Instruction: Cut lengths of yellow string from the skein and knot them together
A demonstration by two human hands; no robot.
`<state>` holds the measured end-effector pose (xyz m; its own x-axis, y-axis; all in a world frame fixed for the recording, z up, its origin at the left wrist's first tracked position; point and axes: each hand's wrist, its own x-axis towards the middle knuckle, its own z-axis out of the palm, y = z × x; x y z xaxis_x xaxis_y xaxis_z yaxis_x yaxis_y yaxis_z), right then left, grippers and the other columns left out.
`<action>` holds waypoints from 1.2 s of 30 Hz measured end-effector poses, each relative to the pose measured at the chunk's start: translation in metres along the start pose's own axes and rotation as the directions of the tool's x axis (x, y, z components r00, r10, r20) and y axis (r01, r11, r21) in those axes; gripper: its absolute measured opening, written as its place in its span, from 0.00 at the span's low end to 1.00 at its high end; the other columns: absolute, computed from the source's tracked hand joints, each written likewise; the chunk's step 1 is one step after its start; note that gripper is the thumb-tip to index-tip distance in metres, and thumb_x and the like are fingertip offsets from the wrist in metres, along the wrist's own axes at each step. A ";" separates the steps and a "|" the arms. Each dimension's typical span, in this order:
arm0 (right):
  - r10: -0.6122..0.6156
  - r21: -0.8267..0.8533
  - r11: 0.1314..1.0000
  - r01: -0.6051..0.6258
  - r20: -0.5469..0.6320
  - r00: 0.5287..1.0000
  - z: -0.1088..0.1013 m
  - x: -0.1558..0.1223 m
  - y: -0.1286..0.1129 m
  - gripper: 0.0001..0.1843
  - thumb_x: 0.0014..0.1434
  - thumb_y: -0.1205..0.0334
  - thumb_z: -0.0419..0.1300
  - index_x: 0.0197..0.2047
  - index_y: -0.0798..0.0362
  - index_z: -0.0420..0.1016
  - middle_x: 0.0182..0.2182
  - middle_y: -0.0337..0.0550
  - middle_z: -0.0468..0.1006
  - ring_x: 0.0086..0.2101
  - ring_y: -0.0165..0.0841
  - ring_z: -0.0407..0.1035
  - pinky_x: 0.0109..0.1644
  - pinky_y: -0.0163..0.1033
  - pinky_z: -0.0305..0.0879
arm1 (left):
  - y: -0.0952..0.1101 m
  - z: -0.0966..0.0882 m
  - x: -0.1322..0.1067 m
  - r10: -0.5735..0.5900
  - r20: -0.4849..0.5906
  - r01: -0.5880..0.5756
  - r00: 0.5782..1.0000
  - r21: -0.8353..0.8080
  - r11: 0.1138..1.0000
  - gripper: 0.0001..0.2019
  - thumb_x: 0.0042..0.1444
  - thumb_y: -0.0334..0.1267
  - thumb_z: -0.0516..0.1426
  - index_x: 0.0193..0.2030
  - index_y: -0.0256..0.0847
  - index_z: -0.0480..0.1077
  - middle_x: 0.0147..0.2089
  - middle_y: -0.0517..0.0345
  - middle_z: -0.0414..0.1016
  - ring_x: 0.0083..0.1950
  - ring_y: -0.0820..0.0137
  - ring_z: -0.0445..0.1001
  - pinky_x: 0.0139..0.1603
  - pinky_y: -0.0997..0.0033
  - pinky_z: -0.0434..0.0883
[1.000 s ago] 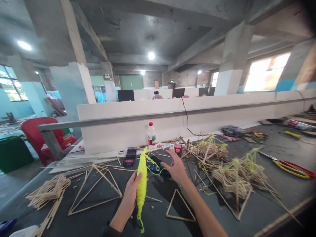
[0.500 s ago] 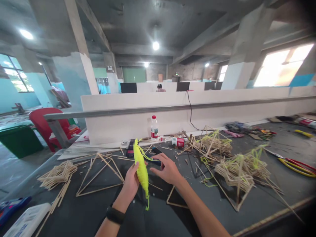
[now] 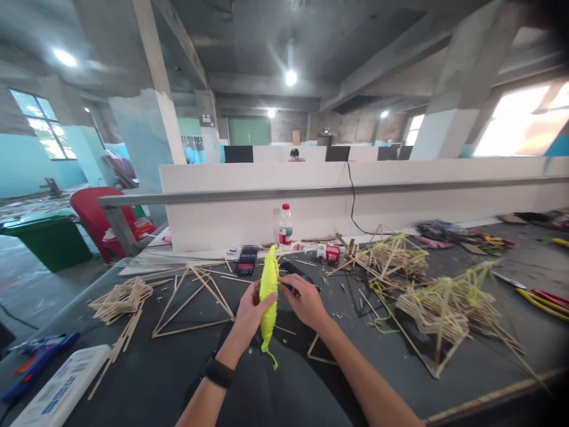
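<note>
My left hand [image 3: 249, 313] grips a long skein of neon yellow string [image 3: 268, 295], held upright above the dark table [image 3: 146, 379]. My right hand [image 3: 304, 301] pinches the skein near its upper part, fingers closed on the string. Directly below lies a small wooden stick triangle [image 3: 320, 351]. A larger stick pyramid frame [image 3: 193, 302] stands just left of my left hand.
Stick structures tied with yellow string [image 3: 444, 305] are piled to the right. A loose stick bundle [image 3: 120, 296] lies left, with a blue glue gun [image 3: 38, 356] and a white box [image 3: 62, 388] at the near left. A water bottle [image 3: 285, 225] and can [image 3: 328, 253] stand by the white partition.
My right hand came back from reaching forward and closed on the yellow skein. The skein has risen slightly and the view has shifted left.
</note>
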<state>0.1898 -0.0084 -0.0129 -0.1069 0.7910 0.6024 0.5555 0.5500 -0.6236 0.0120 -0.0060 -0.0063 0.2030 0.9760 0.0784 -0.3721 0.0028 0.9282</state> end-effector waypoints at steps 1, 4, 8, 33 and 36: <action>-0.002 -0.003 1.000 0.002 -0.003 1.000 0.002 0.000 0.002 0.13 0.66 0.58 0.55 0.48 0.48 0.78 0.43 0.46 0.79 0.32 0.34 0.71 0.39 0.39 0.69 | 0.000 0.000 -0.001 -0.005 0.004 0.005 1.000 0.003 1.000 0.25 0.42 0.39 0.72 0.48 0.37 0.74 0.43 0.50 0.80 0.42 0.63 0.77 0.42 0.70 0.70; 0.004 -0.004 1.000 -0.004 -0.002 1.000 0.003 0.001 0.005 0.10 0.66 0.59 0.54 0.43 0.49 0.77 0.40 0.45 0.79 0.32 0.34 0.71 0.38 0.38 0.67 | -0.001 0.000 -0.001 -0.019 0.004 0.019 1.000 -0.016 1.000 0.25 0.43 0.39 0.72 0.48 0.37 0.74 0.43 0.50 0.80 0.41 0.64 0.76 0.42 0.71 0.70; 0.064 -0.019 0.998 -0.065 -0.049 0.997 -0.001 0.002 0.008 0.10 0.67 0.57 0.52 0.42 0.50 0.73 0.33 0.42 0.77 0.29 0.34 0.68 0.33 0.36 0.64 | -0.007 -0.006 0.004 -0.047 -0.042 0.042 0.998 -0.102 0.994 0.22 0.45 0.42 0.71 0.47 0.37 0.74 0.38 0.54 0.80 0.37 0.66 0.77 0.39 0.72 0.70; 0.467 0.558 0.760 -0.333 -0.114 0.877 -0.049 0.016 0.047 0.24 0.52 0.41 0.66 0.38 0.54 0.77 0.19 0.33 0.64 0.19 0.26 0.54 0.20 0.32 0.48 | 0.024 -0.012 -0.019 -0.507 0.363 0.485 0.782 0.158 0.860 0.18 0.53 0.41 0.66 0.49 0.35 0.75 0.40 0.44 0.80 0.34 0.66 0.77 0.38 0.68 0.74; 0.503 0.697 0.647 -0.308 -0.087 0.860 -0.066 0.014 0.042 0.21 0.49 0.43 0.69 0.35 0.52 0.73 0.20 0.30 0.60 0.18 0.24 0.50 0.17 0.30 0.43 | 0.010 -0.011 -0.008 -0.466 0.191 0.455 0.864 0.103 0.885 0.17 0.51 0.43 0.68 0.42 0.33 0.75 0.35 0.48 0.80 0.29 0.68 0.75 0.30 0.71 0.72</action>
<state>0.2659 0.0081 0.0016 0.2589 0.9336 0.2477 -0.1829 0.2991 -0.9365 -0.0029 -0.0110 -0.0011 0.5216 0.8003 -0.2957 -0.1439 0.4241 0.8941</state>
